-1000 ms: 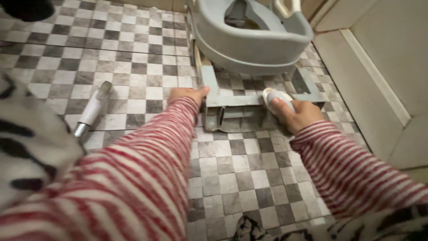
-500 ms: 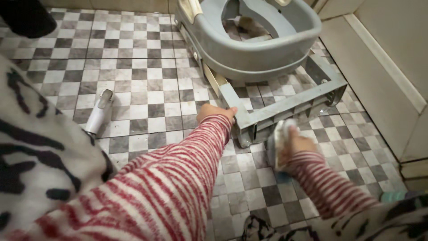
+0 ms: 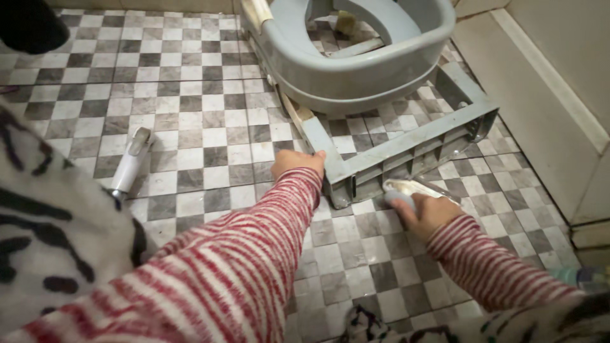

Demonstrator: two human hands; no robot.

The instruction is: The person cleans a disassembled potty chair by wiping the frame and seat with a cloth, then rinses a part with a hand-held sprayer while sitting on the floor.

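Observation:
A grey-blue plastic seat frame (image 3: 406, 146) with a round bowl-shaped seat (image 3: 356, 63) stands on the checkered tile floor. My left hand (image 3: 295, 164) rests on the near left corner of the frame's base. My right hand (image 3: 422, 209) is closed on a white scrubbing brush (image 3: 406, 188), pressed against the front bar of the base. Both arms wear red-and-white striped sleeves.
A white spray handle (image 3: 130, 162) lies on the tiles at the left. A pale wall and raised ledge (image 3: 540, 121) run along the right. A dark object (image 3: 28, 25) sits at the top left corner. Black-and-white patterned fabric (image 3: 51, 235) fills the lower left.
The view shifted so the frame now sits higher and turned. My right hand has moved with the brush along the front bar; my left hand stays at the corner.

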